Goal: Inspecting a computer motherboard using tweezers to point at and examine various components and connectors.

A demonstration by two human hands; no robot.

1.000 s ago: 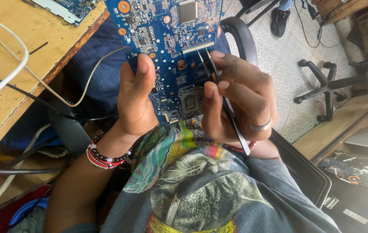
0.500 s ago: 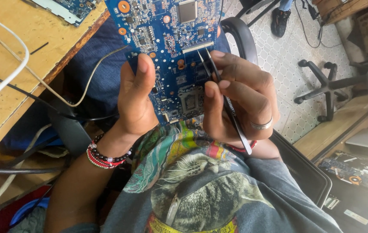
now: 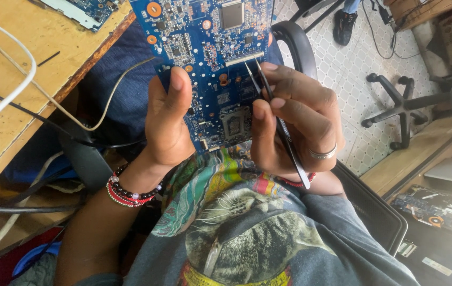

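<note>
A blue circuit board (image 3: 210, 37) with many small chips is held up over my lap. My left hand (image 3: 167, 119) grips its lower left edge, thumb lying on the board's face; red and black bead bracelets (image 3: 128, 190) circle that wrist. My right hand (image 3: 295, 122), a ring on one finger, is shut on thin black tweezers (image 3: 279, 122). Their two tips rest on the board by a long pale connector strip (image 3: 244, 57), above a square silver socket (image 3: 235, 125).
A wooden table (image 3: 19, 85) at left carries white and black cables (image 3: 3, 100) and another circuit board (image 3: 85, 10) at its far edge. A black office chair base (image 3: 401, 100) stands on the tiled floor at right. An opened laptop (image 3: 438, 209) lies lower right.
</note>
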